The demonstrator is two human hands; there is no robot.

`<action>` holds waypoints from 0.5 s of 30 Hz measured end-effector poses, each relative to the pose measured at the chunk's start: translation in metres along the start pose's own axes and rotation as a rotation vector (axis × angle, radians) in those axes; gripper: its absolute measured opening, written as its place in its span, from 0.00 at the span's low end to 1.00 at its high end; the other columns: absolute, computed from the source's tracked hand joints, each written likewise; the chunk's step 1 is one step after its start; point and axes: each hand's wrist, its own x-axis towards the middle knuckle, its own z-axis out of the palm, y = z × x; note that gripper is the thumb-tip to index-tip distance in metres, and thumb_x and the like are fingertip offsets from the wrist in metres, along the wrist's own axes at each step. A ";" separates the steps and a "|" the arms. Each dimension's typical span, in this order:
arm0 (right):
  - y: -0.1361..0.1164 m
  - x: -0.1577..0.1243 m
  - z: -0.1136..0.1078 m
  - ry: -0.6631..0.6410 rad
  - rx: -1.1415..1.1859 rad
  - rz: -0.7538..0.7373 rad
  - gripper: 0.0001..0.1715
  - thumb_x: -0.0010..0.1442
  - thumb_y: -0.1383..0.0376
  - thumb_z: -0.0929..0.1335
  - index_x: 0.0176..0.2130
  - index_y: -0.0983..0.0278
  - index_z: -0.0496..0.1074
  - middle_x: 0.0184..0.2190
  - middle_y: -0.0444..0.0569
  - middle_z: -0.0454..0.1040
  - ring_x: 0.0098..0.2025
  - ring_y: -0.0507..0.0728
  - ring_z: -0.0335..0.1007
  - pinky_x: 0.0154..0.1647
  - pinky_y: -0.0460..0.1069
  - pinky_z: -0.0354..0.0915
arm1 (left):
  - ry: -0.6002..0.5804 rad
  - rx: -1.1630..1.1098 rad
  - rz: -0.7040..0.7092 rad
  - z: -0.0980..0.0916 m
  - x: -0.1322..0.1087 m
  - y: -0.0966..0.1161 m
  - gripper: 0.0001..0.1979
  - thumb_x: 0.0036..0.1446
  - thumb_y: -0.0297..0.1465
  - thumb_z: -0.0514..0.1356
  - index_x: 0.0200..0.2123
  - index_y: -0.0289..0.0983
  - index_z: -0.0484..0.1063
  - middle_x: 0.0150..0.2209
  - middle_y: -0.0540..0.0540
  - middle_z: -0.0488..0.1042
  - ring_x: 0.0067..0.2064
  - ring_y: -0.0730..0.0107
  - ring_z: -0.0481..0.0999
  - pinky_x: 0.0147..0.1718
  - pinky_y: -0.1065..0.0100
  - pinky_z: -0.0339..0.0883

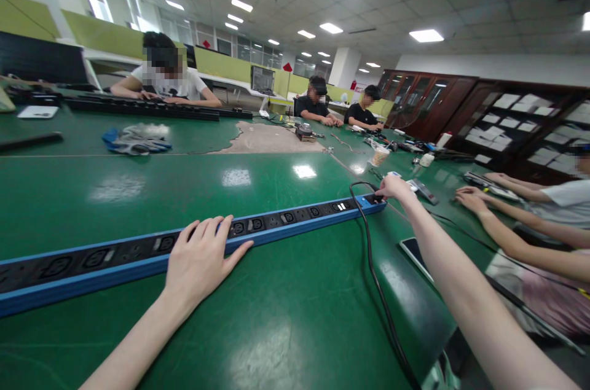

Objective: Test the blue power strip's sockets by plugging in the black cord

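Note:
A long blue power strip (281,218) with a row of black sockets lies slantwise across the green table, its left end running out of view. My left hand (198,255) straddles it near the middle, fingers over the far edge and thumb along the near side. At the strip's right end my right hand (393,186) has its fingers closed around a small black plug (378,195), mostly hidden by them. A black cable (369,249) loops over the strip from there and runs down toward the table's near edge. Whether the plug is fully seated cannot be seen.
Blue-and-white gloves (137,139) lie at the back left, near black strips (147,109). A phone (417,258) rests beneath my right forearm. A plastic cup (380,155) and a grey device (424,191) stand beyond. Co-workers sit around; one's hands (474,198) are at right.

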 end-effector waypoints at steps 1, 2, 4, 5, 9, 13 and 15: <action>0.001 0.001 0.000 -0.022 0.001 0.016 0.15 0.53 0.53 0.79 0.35 0.61 0.84 0.32 0.57 0.83 0.46 0.66 0.81 0.49 0.55 0.73 | -0.005 0.011 0.002 0.000 0.000 0.000 0.36 0.66 0.55 0.57 0.65 0.34 0.71 0.61 0.29 0.75 0.61 0.37 0.74 0.65 0.41 0.57; 0.003 0.003 0.001 -0.038 0.011 0.014 0.15 0.53 0.53 0.79 0.35 0.61 0.84 0.32 0.57 0.83 0.45 0.66 0.82 0.48 0.54 0.73 | -0.007 0.021 0.004 0.001 0.000 -0.001 0.37 0.66 0.55 0.57 0.65 0.33 0.71 0.61 0.29 0.75 0.61 0.38 0.74 0.65 0.41 0.57; 0.009 0.011 0.003 -0.064 0.045 -0.010 0.14 0.53 0.53 0.79 0.33 0.60 0.83 0.29 0.54 0.82 0.41 0.64 0.82 0.46 0.52 0.73 | 0.000 0.032 0.004 0.002 0.000 -0.001 0.37 0.66 0.55 0.57 0.65 0.34 0.71 0.61 0.30 0.76 0.61 0.38 0.74 0.66 0.42 0.57; 0.013 0.015 0.005 -0.072 0.064 -0.028 0.14 0.53 0.53 0.79 0.32 0.60 0.83 0.28 0.53 0.82 0.39 0.63 0.82 0.45 0.52 0.73 | 0.005 0.035 0.004 0.003 0.000 -0.001 0.37 0.66 0.55 0.57 0.66 0.35 0.70 0.61 0.30 0.76 0.61 0.39 0.74 0.66 0.42 0.57; 0.021 0.032 0.013 -0.097 0.087 -0.067 0.14 0.55 0.53 0.78 0.32 0.62 0.83 0.28 0.54 0.82 0.36 0.61 0.81 0.43 0.51 0.73 | 0.005 0.045 0.001 0.003 0.000 0.001 0.37 0.65 0.55 0.57 0.66 0.36 0.70 0.61 0.30 0.76 0.61 0.38 0.75 0.66 0.42 0.57; 0.015 0.034 0.013 -0.082 -0.019 -0.009 0.14 0.55 0.54 0.77 0.33 0.62 0.83 0.33 0.55 0.83 0.43 0.62 0.81 0.46 0.53 0.72 | 0.029 0.024 -0.004 0.001 0.000 0.003 0.36 0.65 0.55 0.57 0.66 0.38 0.70 0.60 0.32 0.76 0.60 0.39 0.75 0.66 0.41 0.57; 0.010 0.028 0.009 -0.048 -0.059 0.009 0.15 0.54 0.53 0.77 0.34 0.61 0.83 0.35 0.56 0.83 0.45 0.64 0.81 0.47 0.55 0.72 | 0.027 0.019 -0.006 0.000 -0.001 0.004 0.35 0.65 0.55 0.57 0.66 0.38 0.70 0.60 0.32 0.76 0.60 0.39 0.75 0.66 0.41 0.56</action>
